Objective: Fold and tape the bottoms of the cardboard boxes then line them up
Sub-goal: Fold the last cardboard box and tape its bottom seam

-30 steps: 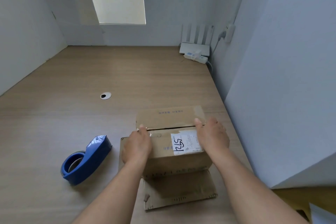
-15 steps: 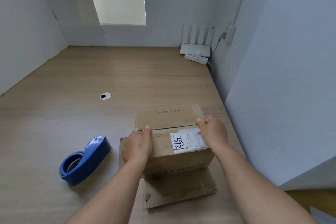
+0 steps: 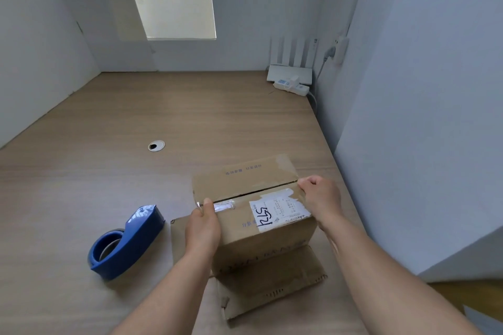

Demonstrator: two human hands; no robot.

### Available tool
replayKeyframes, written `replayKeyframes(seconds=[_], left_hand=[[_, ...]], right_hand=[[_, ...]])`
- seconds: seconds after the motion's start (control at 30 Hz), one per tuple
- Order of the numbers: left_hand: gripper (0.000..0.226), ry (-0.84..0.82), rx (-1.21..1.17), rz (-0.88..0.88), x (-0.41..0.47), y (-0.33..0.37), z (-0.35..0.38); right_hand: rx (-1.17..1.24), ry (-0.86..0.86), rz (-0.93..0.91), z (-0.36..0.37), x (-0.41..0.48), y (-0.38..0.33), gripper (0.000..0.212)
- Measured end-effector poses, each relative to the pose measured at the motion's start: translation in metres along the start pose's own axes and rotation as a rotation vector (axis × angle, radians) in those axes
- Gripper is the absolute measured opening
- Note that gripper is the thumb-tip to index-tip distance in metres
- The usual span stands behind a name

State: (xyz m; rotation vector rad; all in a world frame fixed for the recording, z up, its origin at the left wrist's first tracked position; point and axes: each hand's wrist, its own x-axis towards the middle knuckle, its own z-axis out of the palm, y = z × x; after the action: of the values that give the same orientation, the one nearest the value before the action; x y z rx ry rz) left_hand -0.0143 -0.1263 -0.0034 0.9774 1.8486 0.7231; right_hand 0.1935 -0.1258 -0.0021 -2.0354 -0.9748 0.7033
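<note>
Box (image 3: 253, 215) sits on the table (image 3: 163, 117), squarely between the two hands, its top flaps folded in. Left hand (image 3: 202, 228) clasps the left end of the seam (image 3: 253, 192), thumb on top. Right hand (image 3: 322, 198) curls tight round the right end. Dispenser (image 3: 128, 239) lies just left. Since a second ago the box has swung: the seam now slants up to the right, and the right hand has gone farther out with it.
</note>
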Motion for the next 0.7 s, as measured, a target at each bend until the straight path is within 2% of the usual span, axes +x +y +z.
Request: replayKeyframes(seconds=[0.07,0.13,0.2,0.27,0.33,0.4,0.57,0.63,0.7], left_hand=[[0.061,-0.054,-0.094,-0.052,-0.021,-0.002,0.003],[0.072,-0.147,-0.197,-0.069,-0.043,-0.007,0.004],[0.087,-0.129,-0.196,0.060,-0.050,-0.014,-0.006],[0.100,-0.095,-0.104,0.244,-0.035,-0.017,-0.021],[0.100,-0.154,-0.002,0.360,-0.013,-0.018,-0.031],[0.100,-0.233,0.125,0.438,-0.001,-0.017,-0.035],[0.107,-0.256,0.556,0.614,-0.009,-0.023,-0.028],[0.103,-0.230,0.646,0.691,-0.019,-0.026,-0.015],[0.100,-0.241,0.612,0.693,-0.025,-0.026,-0.003]], right_hand=[[-0.114,0.031,-0.012,0.002,0.009,-0.005,0.023],[-0.248,0.160,-0.040,0.001,0.018,-0.010,0.030],[-0.207,0.297,-0.029,-0.008,0.018,-0.015,0.045],[-0.160,0.343,0.020,-0.018,0.011,-0.014,0.051],[-0.250,0.263,0.076,-0.021,-0.004,-0.007,0.056],[-0.288,0.112,0.100,-0.017,-0.019,0.000,0.056],[-0.135,-0.075,0.109,-0.010,-0.012,-0.010,0.058],[-0.149,-0.118,0.152,-0.003,-0.008,-0.023,0.071],[-0.246,-0.123,0.176,0.007,-0.009,-0.031,0.092]])
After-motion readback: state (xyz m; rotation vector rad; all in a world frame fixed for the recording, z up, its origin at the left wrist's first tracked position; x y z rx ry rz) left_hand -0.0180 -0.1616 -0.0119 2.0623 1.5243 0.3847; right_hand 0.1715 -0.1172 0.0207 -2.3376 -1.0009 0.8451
